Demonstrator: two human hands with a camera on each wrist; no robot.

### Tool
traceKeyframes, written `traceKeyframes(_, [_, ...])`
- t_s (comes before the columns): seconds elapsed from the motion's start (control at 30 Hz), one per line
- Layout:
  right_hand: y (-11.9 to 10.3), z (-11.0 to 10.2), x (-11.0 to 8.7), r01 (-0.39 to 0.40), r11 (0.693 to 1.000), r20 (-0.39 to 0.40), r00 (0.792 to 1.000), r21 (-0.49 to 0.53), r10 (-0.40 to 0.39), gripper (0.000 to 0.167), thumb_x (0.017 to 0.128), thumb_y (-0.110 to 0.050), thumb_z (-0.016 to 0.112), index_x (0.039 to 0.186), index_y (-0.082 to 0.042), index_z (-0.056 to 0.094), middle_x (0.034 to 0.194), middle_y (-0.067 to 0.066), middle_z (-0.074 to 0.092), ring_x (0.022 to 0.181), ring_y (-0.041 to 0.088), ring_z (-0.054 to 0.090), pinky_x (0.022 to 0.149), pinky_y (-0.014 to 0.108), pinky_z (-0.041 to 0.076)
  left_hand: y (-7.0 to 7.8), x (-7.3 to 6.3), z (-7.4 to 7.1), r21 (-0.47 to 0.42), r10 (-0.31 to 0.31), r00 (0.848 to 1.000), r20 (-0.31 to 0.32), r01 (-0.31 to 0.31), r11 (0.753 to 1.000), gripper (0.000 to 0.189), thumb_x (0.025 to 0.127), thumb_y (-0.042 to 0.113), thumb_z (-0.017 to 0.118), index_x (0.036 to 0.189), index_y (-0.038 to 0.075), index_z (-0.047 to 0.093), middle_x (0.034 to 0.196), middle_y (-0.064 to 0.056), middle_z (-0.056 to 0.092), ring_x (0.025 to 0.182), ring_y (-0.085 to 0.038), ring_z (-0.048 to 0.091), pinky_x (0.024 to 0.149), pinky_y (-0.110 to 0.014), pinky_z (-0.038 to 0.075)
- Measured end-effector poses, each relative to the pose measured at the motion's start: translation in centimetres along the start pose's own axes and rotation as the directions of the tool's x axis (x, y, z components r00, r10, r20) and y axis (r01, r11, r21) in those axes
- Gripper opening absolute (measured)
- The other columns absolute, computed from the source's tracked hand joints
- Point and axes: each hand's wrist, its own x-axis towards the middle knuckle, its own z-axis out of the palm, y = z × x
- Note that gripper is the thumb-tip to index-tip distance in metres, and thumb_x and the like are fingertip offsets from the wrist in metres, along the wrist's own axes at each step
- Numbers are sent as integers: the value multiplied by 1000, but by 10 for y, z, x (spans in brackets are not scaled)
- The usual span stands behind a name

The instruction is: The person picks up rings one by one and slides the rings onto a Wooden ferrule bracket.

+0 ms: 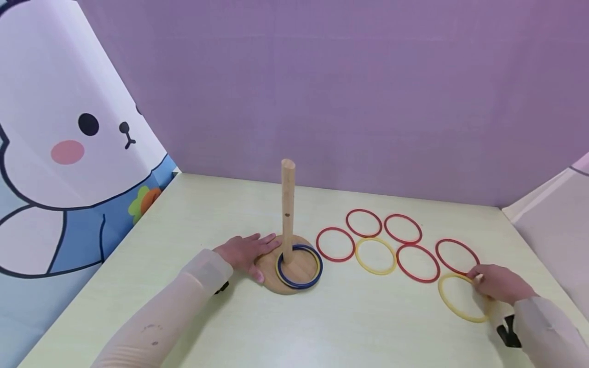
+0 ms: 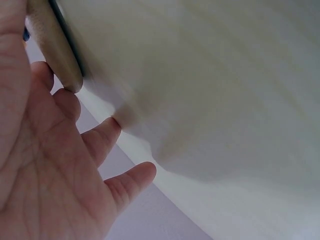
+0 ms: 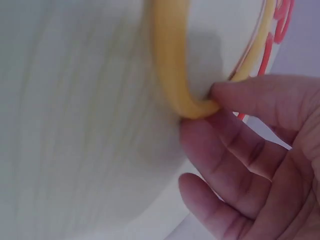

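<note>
On the left of the table stands a wooden post [image 1: 288, 204] on a round wooden base [image 1: 268, 266]. A blue ring [image 1: 299, 287] and a yellow one lie round the foot of the post. My left hand [image 1: 246, 253] rests on the left side of the base with fingers spread; in the left wrist view some fingertips reach past its edge [image 2: 62, 60]. At the right, my right hand [image 1: 501, 283] pinches the edge of a yellow ring [image 1: 460, 313] between thumb and fingers. The right wrist view shows that yellow ring [image 3: 170, 60] rising from the fingertips.
Between the base and my right hand lie several red rings [image 1: 335, 260] and another yellow ring [image 1: 375, 273], flat on the pale table [image 1: 349, 327]. A purple backdrop [image 1: 349, 102] borders the table's far edge. A cartoon-printed sheet [image 1: 37, 112] hangs at the left.
</note>
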Motion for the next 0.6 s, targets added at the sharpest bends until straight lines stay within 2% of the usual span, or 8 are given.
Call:
traceKeyframes(0.17, [-9,4,1,28,993,30,999,113,-32,21,73,4,59,94,3,62,75,4,57,56,15,51,51,26,44,1,1,1,4,0,1000,0,0,1000,103,69,51,77,153,25,23,159,3,20,140,-35,27,104,-56,33])
traceKeyframes(0.3, [-20,3,3,39,979,41,998,202,-48,25,73,6,58,97,4,61,75,3,51,57,15,51,51,26,47,1,0,-1,7,0,1000,-5,0,1000,104,69,52,78,153,25,24,158,3,21,140,-35,27,103,-56,34])
traceKeyframes(0.6, [-45,0,5,69,895,66,992,440,-109,31,78,7,56,108,15,56,76,4,46,59,16,54,55,30,52,-1,-1,-1,4,0,1000,-15,0,1000,105,68,50,80,153,25,25,158,3,22,139,-37,28,103,-56,34])
